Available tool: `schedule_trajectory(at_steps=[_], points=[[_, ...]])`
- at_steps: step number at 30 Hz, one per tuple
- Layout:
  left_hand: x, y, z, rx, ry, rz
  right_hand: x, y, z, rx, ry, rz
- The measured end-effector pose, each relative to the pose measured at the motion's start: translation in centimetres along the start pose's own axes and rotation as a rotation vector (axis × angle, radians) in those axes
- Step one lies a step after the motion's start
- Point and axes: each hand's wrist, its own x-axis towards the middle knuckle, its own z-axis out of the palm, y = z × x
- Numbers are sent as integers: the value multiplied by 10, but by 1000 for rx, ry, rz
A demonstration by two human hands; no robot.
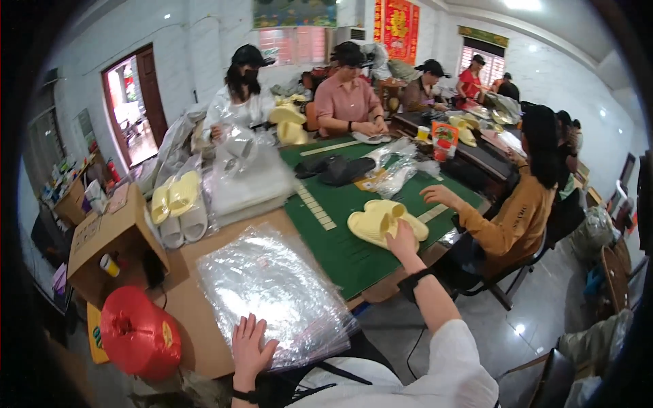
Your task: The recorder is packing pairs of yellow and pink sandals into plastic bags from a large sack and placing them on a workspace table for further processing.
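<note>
Head view shows the left hand open and flat on clear plastic bags, the right hand gripping yellow slippers.

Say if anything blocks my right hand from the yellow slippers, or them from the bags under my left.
Nothing visible: your right hand touches the yellow slippers; only flat tabletop shows between them and the clear bags.

Bright ceiling light, glare on clear plastic bags, fisheye-bent edges

Right hand, fingers partly hidden
</note>
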Motion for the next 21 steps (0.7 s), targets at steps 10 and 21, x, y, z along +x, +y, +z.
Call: schedule_trajectory(at_steps=[10,21], points=[[1,6,-2,-23,-37,-10,34,-22,-1,-284,-366,163],[-2,-5,6,-6,26,8,-46,-110,-32,44,-669,-177]])
